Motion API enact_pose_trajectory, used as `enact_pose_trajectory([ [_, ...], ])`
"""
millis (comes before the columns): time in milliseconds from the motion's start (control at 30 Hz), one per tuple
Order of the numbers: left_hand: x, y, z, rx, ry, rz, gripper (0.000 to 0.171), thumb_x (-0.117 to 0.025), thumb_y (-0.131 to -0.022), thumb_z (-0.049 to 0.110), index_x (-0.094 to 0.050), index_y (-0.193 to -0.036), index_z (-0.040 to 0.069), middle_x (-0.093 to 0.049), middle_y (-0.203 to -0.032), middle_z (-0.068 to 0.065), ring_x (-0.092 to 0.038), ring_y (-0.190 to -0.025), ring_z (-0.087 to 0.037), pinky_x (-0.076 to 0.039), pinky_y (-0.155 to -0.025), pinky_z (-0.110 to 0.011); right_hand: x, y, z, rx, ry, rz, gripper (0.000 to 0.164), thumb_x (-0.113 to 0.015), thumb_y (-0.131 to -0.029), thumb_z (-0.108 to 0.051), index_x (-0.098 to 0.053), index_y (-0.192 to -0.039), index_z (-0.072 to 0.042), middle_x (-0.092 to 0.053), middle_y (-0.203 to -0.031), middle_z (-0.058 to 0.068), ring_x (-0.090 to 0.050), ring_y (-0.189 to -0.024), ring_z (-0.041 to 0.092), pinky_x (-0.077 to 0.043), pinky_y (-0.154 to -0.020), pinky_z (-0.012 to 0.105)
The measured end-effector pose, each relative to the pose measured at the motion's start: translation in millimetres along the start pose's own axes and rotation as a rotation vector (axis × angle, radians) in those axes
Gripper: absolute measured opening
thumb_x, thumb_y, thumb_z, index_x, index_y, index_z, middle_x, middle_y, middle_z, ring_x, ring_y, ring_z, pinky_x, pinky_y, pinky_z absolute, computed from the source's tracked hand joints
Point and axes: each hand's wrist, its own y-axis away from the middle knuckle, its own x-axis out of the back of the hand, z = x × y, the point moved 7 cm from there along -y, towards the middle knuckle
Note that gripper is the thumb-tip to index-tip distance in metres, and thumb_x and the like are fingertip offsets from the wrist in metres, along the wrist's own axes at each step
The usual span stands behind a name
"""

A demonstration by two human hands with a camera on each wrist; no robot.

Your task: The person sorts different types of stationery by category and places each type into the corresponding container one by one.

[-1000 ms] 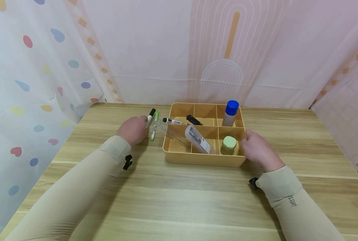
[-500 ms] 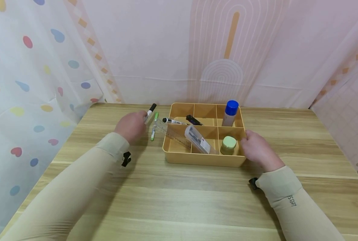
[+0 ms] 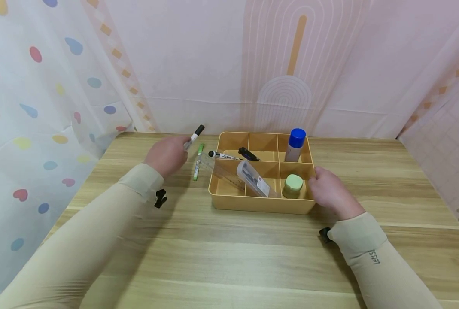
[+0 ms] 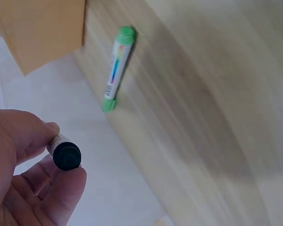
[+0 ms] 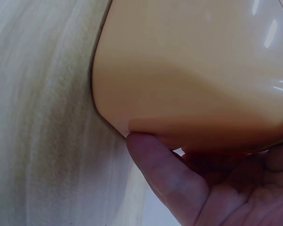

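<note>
My left hand (image 3: 167, 156) pinches a black-capped white marker (image 3: 194, 136) above the table, left of the box; the left wrist view shows thumb and fingers around its dark end (image 4: 67, 156). Below it on the table lies a green-and-white marker (image 3: 198, 162). My right hand (image 3: 332, 191) grips the right side of a yellow-tan divided storage box (image 3: 262, 205). In the right wrist view, a finger (image 5: 165, 172) lies against the box's outer wall (image 5: 179, 70); the other fingers are partly hidden.
The box holds a blue-capped glue stick (image 3: 296, 145), a pale green round-topped jar (image 3: 293, 185), a clear case (image 3: 253, 178), a clear ruler (image 3: 221, 174) jutting over the left rim, a black-ended white marker (image 3: 223, 155) and a black pen (image 3: 248, 153). A curtain (image 3: 190, 86) hangs behind.
My left hand has lifted the black-capped marker up and away from beside the green marker. The right hand and the box have stayed put.
</note>
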Motion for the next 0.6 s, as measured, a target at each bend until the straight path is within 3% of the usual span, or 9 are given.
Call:
enact_pose_trajectory([
  [267, 10.2, -0.9, 13.5, -0.047, -0.026, 0.014, 0.042, -0.059, -0.100, 0.007, -0.061, -0.142, 0.008, -0.074, -0.121, -0.019, -0.070, -0.092, -0.031, -0.060, -0.077, -0.049, 0, 0, 2, -0.004, -0.001, -0.007, 0.052, -0.028, -0.110, -0.020, -0.041, -0.153, 0.006, -0.059, -0.104, 0.017, -0.054, -0.083, 0.028, -0.044, -0.064, 0.034],
  [500, 19.0, -2.0, 23.1, -0.065, -0.021, 0.025, 0.044, -0.058, -0.101, 0.006, -0.061, -0.145, 0.009, -0.073, -0.125, -0.018, -0.070, -0.095, -0.032, -0.060, -0.081, -0.049, 1, 0, 1, 0.010, 0.009, 0.005, 0.051, -0.029, -0.110, -0.020, -0.044, -0.150, 0.008, -0.060, -0.108, 0.019, -0.056, -0.087, 0.030, -0.044, -0.064, 0.034],
  [600, 22.2, -3.6, 26.8, -0.086, -0.028, 0.031, 0.041, -0.056, -0.101, 0.005, -0.064, -0.142, 0.011, -0.074, -0.123, -0.016, -0.070, -0.095, -0.031, -0.059, -0.082, -0.049, 1, 0, 0, 0.013, 0.011, 0.003, 0.051, -0.028, -0.110, -0.020, -0.043, -0.149, 0.008, -0.059, -0.102, 0.017, -0.054, -0.083, 0.029, -0.044, -0.063, 0.034],
])
